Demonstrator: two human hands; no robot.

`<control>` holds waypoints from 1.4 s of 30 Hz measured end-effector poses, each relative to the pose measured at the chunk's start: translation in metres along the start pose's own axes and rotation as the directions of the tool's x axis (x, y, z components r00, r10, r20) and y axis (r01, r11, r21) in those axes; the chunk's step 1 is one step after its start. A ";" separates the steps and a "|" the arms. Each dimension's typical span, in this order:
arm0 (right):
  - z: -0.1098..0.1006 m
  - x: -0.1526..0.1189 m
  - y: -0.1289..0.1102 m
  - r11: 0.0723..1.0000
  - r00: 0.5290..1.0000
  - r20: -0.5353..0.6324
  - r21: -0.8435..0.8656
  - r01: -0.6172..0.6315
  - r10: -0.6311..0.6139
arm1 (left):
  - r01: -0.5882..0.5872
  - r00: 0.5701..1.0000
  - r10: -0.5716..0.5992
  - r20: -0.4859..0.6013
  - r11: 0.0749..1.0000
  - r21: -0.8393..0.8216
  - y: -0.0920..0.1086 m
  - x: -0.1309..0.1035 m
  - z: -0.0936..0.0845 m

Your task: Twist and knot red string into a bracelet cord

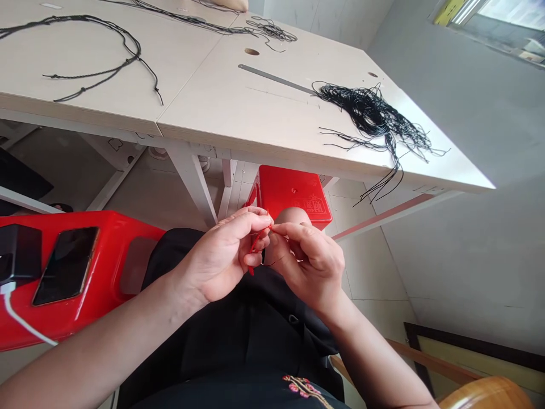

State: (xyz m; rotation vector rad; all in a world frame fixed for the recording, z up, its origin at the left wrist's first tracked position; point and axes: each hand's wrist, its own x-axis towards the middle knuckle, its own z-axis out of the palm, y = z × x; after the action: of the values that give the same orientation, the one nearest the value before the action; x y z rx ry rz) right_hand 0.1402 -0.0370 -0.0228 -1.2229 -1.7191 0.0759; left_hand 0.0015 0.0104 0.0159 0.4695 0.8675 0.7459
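Note:
Above my lap, my left hand [232,247] is closed on a short red cord [254,244], gripping it between thumb and fingers. Part of the cord hangs down past the palm. Close against it, my right hand [310,255] pinches the upper end of the same cord with thumb and forefinger. A thin dark thread shows between the hands; where it leads is hidden. The fingertips of both hands almost meet.
On the pale table lie a bundle of black cords [370,113], a steel ruler [276,78] and a knotted black cord loop [136,48]. A red stool [293,190] stands under the table edge. At left, a phone [66,266] and a black box [19,253] rest on a red seat [110,238].

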 end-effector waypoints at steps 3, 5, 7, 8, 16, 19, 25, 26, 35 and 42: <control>0.001 0.000 0.001 0.998 0.999 -0.015 0.032 0.046 -0.046 | -0.036 0.999 0.036 -0.012 0.999 -0.021 -0.002 0.000 0.000; 0.002 0.000 0.001 0.996 0.997 -0.021 0.053 0.077 -0.076 | -0.042 0.999 0.042 -0.027 0.999 -0.013 -0.004 0.001 -0.001; 0.001 0.000 0.001 0.992 0.998 -0.009 0.110 0.061 -0.061 | -0.040 0.999 0.040 -0.026 0.999 -0.003 -0.006 0.001 -0.002; 0.001 0.000 0.000 0.988 1.000 0.005 0.150 0.027 -0.028 | -0.038 0.999 0.038 -0.012 0.999 0.002 -0.008 0.002 -0.003; -0.005 0.004 0.001 0.839 0.935 0.186 0.413 -0.355 0.303 | -0.079 0.989 0.058 0.136 0.985 0.153 -0.007 0.002 -0.013; -0.008 0.004 0.006 0.878 0.925 0.167 0.294 -0.377 0.341 | -0.119 0.986 0.079 0.145 0.949 0.291 -0.003 0.002 -0.017; -0.019 0.009 0.015 0.915 0.960 0.220 0.323 -0.241 0.175 | -0.190 0.980 0.138 0.145 0.869 0.456 -0.001 0.005 -0.015; -0.020 0.011 0.016 0.917 0.956 0.254 0.325 -0.230 0.149 | -0.197 0.978 0.139 0.155 0.860 0.471 -0.001 0.006 -0.015; -0.024 0.026 0.018 0.917 0.913 0.302 0.205 -0.343 0.274 | -0.139 0.986 0.066 0.151 0.826 0.546 0.032 0.008 -0.013; -0.014 0.067 0.032 0.945 0.949 0.239 0.201 -0.258 0.208 | -0.302 0.940 0.313 0.134 0.584 0.753 0.076 0.026 -0.019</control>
State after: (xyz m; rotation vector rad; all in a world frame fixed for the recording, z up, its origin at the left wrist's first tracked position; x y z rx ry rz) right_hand 0.1722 0.0225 0.0116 -1.2742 -1.6839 0.5546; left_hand -0.0326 0.0813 0.0413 1.4266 1.1194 0.6615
